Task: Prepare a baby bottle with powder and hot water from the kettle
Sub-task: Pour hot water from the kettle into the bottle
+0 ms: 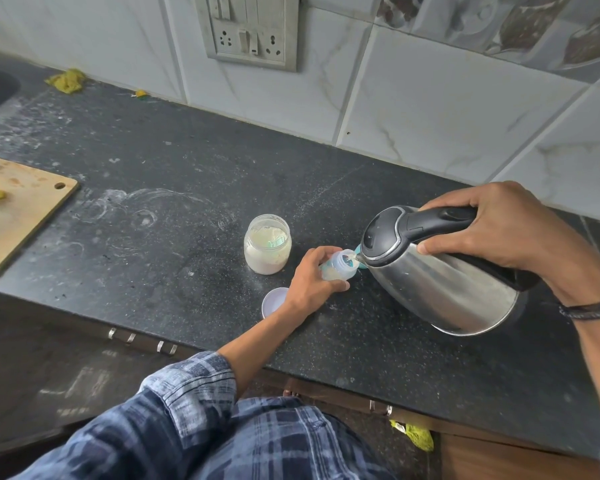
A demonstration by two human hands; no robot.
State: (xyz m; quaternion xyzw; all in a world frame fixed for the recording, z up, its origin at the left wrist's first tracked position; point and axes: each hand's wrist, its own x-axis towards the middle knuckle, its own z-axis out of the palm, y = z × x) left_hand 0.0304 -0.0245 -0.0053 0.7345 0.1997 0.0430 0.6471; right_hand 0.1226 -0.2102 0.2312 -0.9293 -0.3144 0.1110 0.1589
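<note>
Tipping the kettle (440, 285) spout-down toward the bottle (340, 268) — held by its black handle in the right grip (499, 230), fingers curled fully round, a fingertip showing under the handle. Steadying the bottle with the left grip (312, 282), fingers and thumb wrapped round its clear body, open neck angled at the spout and right up against it. Held low over the dark table (187, 161), toward the front edge; cannot tell whether the bottle's base rests on it. Standing just left of the bottle, an open jar (267, 249) of pale powder, upright — round lid (274, 301) lying flat in front of it, partly hidden by the left wrist. Lying well off to the left, a wooden cutting board (18, 216).
</note>
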